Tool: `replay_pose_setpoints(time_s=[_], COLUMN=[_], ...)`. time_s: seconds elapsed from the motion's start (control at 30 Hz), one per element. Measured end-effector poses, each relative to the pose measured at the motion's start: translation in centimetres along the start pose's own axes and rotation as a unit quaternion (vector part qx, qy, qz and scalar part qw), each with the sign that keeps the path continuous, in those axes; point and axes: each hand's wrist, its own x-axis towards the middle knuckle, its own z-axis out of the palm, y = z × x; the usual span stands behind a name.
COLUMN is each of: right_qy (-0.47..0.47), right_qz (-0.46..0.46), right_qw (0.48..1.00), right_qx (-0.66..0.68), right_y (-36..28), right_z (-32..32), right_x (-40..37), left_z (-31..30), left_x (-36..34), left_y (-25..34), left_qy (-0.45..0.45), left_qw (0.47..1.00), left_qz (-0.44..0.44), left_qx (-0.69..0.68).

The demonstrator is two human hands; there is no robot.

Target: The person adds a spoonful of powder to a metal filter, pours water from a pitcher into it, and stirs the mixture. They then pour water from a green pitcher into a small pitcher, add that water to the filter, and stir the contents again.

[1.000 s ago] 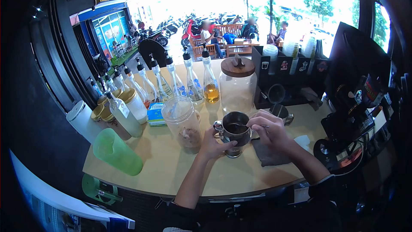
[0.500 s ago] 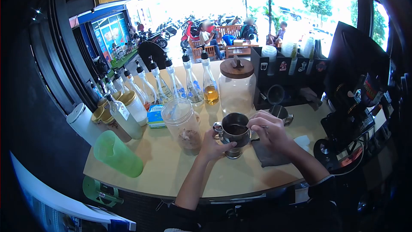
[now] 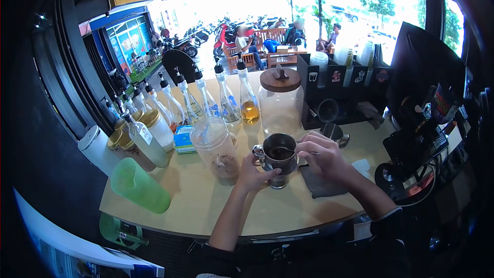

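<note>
From my end I see both hands at a cup (image 3: 279,157) of dull metal that stands on the bench (image 3: 206,201), near its middle and close to the front edge. The left hand (image 3: 254,174) is curled around the cup's near side, fingers pressed to the wall low down, thumb toward the rim. The right hand (image 3: 323,158) hovers just right of the rim, its fingertips pinching a thin spoon (image 3: 315,153) whose far end dips into the dark contents of the cup. Under that wrist lies a dark cloth (image 3: 320,184), touching the cup's foot or just beside it; I cannot tell which. Left of the cup, just beside the left hand, stands a clear jar (image 3: 216,149) with brown stuff at the bottom. Behind the cup is a lidded jar (image 3: 280,104), and a row of bottles (image 3: 227,100) runs off to the left. A green tumbler (image 3: 138,185) lies tilted near the bench's left edge.
</note>
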Motion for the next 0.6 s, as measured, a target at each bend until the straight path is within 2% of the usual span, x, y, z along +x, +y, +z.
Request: replay_pose_setpoints(time_s=[0.17,0.23,0.33,0.47,0.53,0.6], right_qy=[-0.004,-0.003,-0.003,-0.02,0.004,0.0], right_qz=[0.008,-0.024,-0.02,-0.031,-0.074,-0.065], right_qw=[1.0,1.0,0.999,0.999,0.996,0.996], right_qx=[-0.027,-0.011,-0.046,-0.02,-0.051,-0.054], right_y=[0.4,0.0,0.2,-0.1,-0.3,0.0], right_z=[0.4,0.4,0.3,0.6,0.6,1.0], right_x=[0.0,0.0,0.3,0.4,0.5,0.5], left_z=[0.2,0.1,0.1,0.2,0.3,0.4], left_x=[-0.2,0.0,-0.3,-0.2,-0.3,-0.4], left_y=[0.6,0.5,0.5,0.9,0.8,1.0], left_qy=[0.009,0.006,0.013,0.002,0.02,0.034], left_qw=[1.0,1.0,1.0,1.0,1.0,0.999], left_qz=[0.004,-0.001,-0.007,-0.016,-0.018,-0.02], left_qx=[0.001,0.003,0.002,-0.011,-0.004,0.003])
